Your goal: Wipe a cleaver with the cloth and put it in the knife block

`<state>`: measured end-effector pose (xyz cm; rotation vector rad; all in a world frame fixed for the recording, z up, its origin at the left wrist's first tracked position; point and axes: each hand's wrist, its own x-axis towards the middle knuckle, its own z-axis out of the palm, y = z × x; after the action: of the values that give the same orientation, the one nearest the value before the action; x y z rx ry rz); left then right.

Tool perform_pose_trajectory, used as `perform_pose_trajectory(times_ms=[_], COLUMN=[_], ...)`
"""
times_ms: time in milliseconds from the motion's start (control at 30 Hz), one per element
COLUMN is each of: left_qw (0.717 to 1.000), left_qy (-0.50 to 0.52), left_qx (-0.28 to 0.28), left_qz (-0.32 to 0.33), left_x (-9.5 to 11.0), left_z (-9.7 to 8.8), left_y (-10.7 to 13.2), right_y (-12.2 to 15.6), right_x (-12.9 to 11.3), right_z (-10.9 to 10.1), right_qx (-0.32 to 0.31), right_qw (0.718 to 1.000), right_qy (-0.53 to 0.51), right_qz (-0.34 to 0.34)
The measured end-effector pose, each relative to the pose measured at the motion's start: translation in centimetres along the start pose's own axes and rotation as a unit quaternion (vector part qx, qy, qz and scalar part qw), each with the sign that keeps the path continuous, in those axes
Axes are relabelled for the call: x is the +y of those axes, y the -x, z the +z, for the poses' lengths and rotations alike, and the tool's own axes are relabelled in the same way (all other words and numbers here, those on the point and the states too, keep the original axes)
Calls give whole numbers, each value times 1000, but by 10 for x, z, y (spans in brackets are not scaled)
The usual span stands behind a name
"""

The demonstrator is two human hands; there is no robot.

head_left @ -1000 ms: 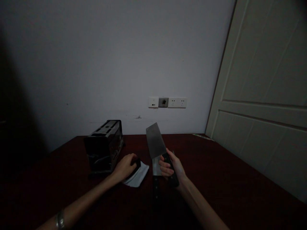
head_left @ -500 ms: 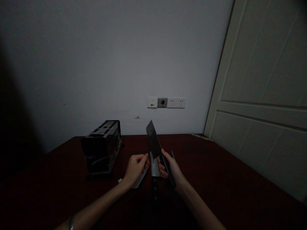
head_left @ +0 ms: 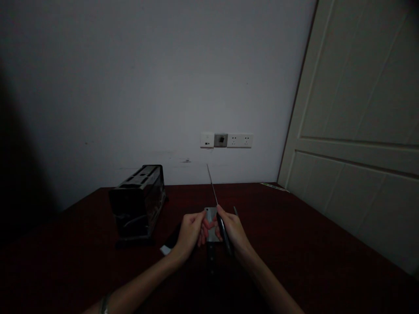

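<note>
A cleaver [head_left: 212,185] stands edge-on to the camera, its long axis rising from the handle up and slightly left towards the far wall. The right hand [head_left: 234,231] is wrapped tight round its dark handle, blade above the fist. The left hand [head_left: 188,231], fingers curled, crowds in just left; what it pinches cannot be told. Between them a second knife [head_left: 212,214] lies flat on the table [head_left: 294,244]

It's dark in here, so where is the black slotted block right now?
Head view: the black slotted block stands on the dark red table near the back wall, to the left of the left hand and apart from it.
</note>
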<state>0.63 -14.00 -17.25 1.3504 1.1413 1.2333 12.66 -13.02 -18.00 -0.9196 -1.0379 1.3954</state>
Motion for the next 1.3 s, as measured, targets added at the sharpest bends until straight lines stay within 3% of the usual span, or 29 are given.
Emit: perform_pose_trajectory(times_ms=[100, 233, 467, 767, 967, 1133, 1300], left_qw=[1000, 1000, 991, 926, 915, 905, 901], left_qy=[4, 10, 73, 262, 318, 376, 379], left_qx=[14, 1, -49, -67, -42, 13, -9], left_qz=[6, -2, -100, -265, -245, -200, -213], left_x=[-3, -6, -8, -2, 6, 16, 15], left_z=[-1, 0, 6, 21, 32, 44, 46], left_y=[3, 6, 7, 9, 10, 16, 13], right_y=[0, -2, 1, 6, 5, 2, 1], right_x=[1, 5, 3, 6, 9, 14, 14], right_z=[1, 2, 3, 6, 6, 6, 6], right_qx=[24, 10, 36, 31, 19, 16, 16], right_qw=[999, 1000, 997, 983, 982, 975, 976], right_qy=[19, 9, 52, 130, 140, 162, 161], right_qz=[15, 12, -55, -123, -128, -152, -147])
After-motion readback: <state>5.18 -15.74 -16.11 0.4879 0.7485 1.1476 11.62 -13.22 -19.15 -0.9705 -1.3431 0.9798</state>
